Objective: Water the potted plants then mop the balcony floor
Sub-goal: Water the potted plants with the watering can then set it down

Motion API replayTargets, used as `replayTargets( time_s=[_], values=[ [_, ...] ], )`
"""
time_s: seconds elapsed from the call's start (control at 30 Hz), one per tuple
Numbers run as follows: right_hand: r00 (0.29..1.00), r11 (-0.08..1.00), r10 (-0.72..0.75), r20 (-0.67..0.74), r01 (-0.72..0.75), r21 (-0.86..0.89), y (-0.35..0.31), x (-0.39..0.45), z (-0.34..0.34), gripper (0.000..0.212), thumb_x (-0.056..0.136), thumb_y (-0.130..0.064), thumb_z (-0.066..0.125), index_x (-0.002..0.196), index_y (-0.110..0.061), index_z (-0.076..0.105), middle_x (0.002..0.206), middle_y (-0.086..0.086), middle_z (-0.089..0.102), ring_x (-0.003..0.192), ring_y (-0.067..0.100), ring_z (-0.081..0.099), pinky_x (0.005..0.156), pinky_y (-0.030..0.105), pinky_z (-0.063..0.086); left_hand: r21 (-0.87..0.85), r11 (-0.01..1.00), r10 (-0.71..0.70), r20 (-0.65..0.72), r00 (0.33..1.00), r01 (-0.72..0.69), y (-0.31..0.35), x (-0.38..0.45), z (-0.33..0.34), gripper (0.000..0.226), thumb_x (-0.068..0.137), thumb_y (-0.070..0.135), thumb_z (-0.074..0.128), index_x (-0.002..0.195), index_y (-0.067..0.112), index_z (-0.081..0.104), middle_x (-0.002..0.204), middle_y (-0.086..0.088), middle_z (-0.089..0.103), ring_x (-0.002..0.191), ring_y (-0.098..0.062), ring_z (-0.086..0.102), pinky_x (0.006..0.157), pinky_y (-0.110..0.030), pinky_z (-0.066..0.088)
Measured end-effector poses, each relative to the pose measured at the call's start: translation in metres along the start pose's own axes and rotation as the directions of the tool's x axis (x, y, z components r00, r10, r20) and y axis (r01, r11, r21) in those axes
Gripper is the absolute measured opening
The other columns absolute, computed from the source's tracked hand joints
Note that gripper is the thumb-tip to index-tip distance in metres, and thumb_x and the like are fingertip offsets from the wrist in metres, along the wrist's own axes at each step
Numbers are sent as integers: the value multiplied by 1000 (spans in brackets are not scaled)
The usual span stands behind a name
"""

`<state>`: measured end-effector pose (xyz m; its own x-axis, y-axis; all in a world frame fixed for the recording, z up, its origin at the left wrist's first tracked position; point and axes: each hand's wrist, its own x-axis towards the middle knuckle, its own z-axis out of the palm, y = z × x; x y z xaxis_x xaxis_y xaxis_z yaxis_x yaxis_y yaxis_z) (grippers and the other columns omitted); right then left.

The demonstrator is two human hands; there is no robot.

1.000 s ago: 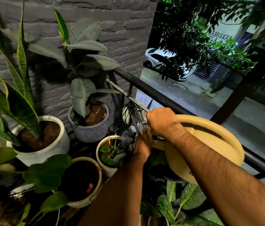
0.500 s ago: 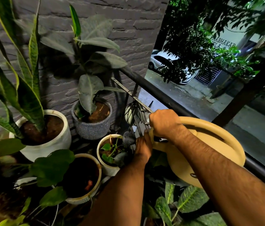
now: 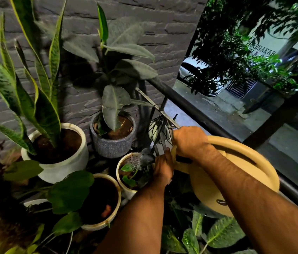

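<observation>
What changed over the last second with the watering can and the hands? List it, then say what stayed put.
Water droplets now spray from the dark sprinkler head into the small cream pot; earlier none was visible. The view shifted slightly. Unchanged: the right hand grips the beige plastic watering can by its handle, the left hand steadies the spout, and the pots stand where they were.

White wall [image 3: 269, 41] across street: "PRABHAKAR", partly behind leaves; second line beneath, unreadable. Watering can [image 3: 208, 186]: small dark label [image 3: 221, 202] on side, text too small to read.
</observation>
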<state>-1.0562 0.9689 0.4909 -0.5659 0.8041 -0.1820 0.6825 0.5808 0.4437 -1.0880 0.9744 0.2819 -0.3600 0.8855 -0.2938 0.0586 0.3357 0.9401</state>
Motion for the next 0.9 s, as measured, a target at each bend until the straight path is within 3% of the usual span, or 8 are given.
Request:
replayTargets(
  time_s=[0.1, 0.2, 0.33, 0.43, 0.57, 0.7, 0.83, 0.9],
  values=[
    [998, 998, 54, -18, -54, 30, 6, -3, 3, 14, 92, -26, 61, 101, -15, 64, 80, 3, 55, 76, 25, 61, 65, 33, 47, 195, 966, 152, 111, 982, -171, 1, 5, -3, 72, 94, 66, 7, 131, 23, 51, 130, -18, 56, 125, -32, 47, 109, -45, 34],
    [995, 991, 98, -22, -95, 92, 15, -7, 4, 19, 87, -27, 65, 101, -16, 65, 85, 4, 58, 85, 26, 67, 69, 34, 51, 219, 951, 201, 105, 974, -219, 4, 12, -6, 77, 90, 73, 2, 117, 26, 57, 110, -16, 65, 108, -32, 56, 97, -49, 44],
    [987, 979, 151, -59, -140, 151, 22, -10, 5, 21, 86, -31, 65, 102, -17, 64, 89, 3, 60, 76, 24, 62, 64, 33, 51, 462, 812, 327, 148, 934, -357, 30, 3, -25, 61, 99, 45, 9, 129, 11, 50, 119, -16, 60, 111, -31, 52, 100, -42, 40],
    [979, 969, 180, -97, -159, 188, 24, -9, 5, 19, 84, -30, 65, 98, -18, 66, 84, 2, 60, 68, 21, 54, 60, 30, 44, 611, 679, 385, 174, 906, -407, 40, 10, -35, 36, 100, 20, 34, 132, 9, 46, 113, -13, 62, 107, -30, 52, 101, -40, 38],
    [969, 957, 210, -128, -177, 231, 24, -5, -1, 19, 83, -37, 65, 92, -20, 67, 78, -1, 61, 70, 21, 63, 62, 34, 55, 652, 592, 452, 217, 865, -473, 59, 19, -55, 48, 99, 11, 36, 146, 4, 28, 114, -16, 61, 113, -34, 50, 106, -40, 32],
    [963, 953, 212, -164, -166, 253, 15, 3, -23, 22, 87, -36, 64, 92, -15, 64, 80, -2, 58, 76, 24, 66, 68, 37, 57, 714, 433, 539, 285, 793, -551, 72, 28, -86, 52, 98, 5, 36, 147, -5, 22, 121, -24, 58, 117, -37, 50, 110, -43, 29],
    [962, 971, 188, -200, -151, 186, 4, 17, -41, 13, 91, -29, 61, 91, -18, 55, 90, 5, 59, 88, 29, 67, 64, 33, 43, 748, 464, 552, 175, 815, -474, 71, 41, -103, 48, 88, 10, 31, 125, -9, 55, 92, -22, 68, 85, -37, 65, 82, -36, 53],
    [961, 978, 181, -211, -152, 146, -1, 27, -48, 9, 91, -24, 62, 96, -17, 61, 97, 6, 65, 90, 29, 68, 64, 34, 43, 733, 476, 562, 172, 809, -486, 76, 45, -108, 48, 94, 12, 32, 138, -3, 42, 112, -22, 63, 103, -37, 57, 94, -38, 46]
  ],
)
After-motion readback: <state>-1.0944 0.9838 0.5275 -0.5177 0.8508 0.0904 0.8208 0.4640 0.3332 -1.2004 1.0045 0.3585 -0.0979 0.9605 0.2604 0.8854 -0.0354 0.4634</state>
